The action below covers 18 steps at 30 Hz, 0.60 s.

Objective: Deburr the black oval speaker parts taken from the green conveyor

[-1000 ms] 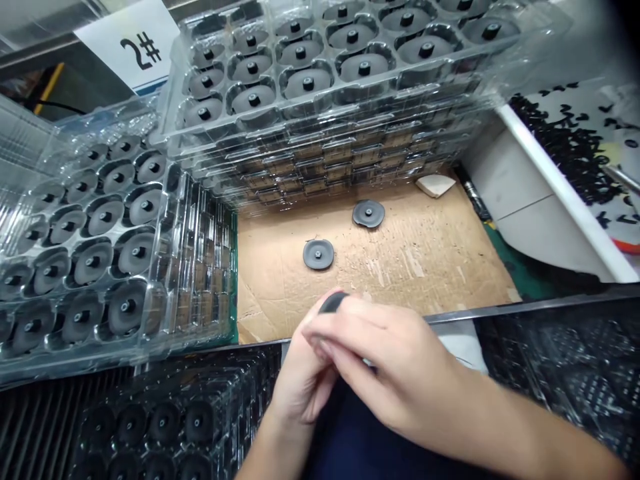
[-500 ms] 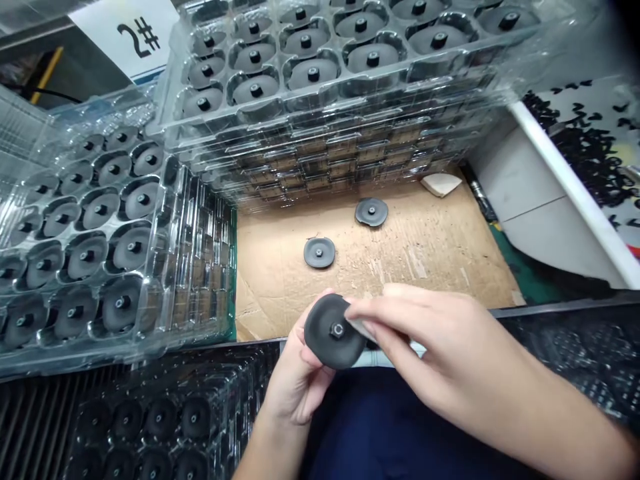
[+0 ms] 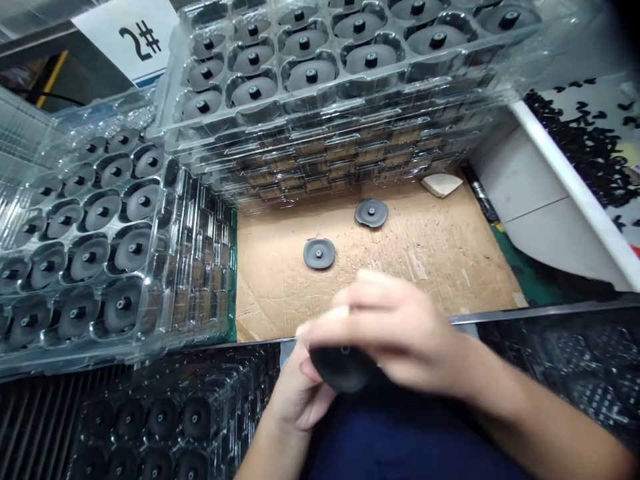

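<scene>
Disc (image 3: 343, 370) — dark rubber, mostly hidden and blurred — sits between both hands, low over the person's lap. Left hand (image 3: 297, 393) cups it from below, fingers curled under; right hand (image 3: 395, 333) is closed over the top, grip strength unclear. Risk: a slip on the smooth rubber could drop it into the tray (image 3: 265, 380) below.

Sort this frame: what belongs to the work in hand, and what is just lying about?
In use: dark grey disc, blurred, between left hand and right hand.
Lying about: two similar discs on cardboard, clear trays of discs, 2# card, black scraps.
</scene>
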Each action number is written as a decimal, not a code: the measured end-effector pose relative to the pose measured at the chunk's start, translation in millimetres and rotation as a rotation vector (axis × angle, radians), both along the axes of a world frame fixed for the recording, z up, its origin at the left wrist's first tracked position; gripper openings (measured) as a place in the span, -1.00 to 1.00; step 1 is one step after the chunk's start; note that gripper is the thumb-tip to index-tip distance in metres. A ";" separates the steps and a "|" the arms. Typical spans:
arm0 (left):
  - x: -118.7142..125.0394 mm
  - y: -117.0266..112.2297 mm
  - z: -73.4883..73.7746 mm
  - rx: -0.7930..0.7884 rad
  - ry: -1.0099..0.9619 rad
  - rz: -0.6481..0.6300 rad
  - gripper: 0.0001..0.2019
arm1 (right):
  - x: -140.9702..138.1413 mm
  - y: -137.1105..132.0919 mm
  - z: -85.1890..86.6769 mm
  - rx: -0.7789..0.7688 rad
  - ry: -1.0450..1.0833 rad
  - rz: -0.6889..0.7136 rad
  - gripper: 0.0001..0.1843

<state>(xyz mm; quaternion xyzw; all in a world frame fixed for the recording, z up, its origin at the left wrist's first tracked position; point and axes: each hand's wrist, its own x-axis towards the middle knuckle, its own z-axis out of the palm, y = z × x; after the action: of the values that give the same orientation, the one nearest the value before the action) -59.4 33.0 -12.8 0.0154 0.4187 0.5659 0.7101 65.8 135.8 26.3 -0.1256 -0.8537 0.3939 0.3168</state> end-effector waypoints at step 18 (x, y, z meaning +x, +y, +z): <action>-6.9 -8.2 -5.7 0.166 -0.052 -0.032 -0.44 | 5.7 -10.1 -17.2 -0.056 -0.096 -0.347 -0.75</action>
<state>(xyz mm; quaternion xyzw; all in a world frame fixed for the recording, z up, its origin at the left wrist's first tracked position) -66.4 24.8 -18.6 0.0663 0.3516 0.5873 0.7260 71.6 125.7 9.1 -0.2983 -0.8220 0.3508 0.3352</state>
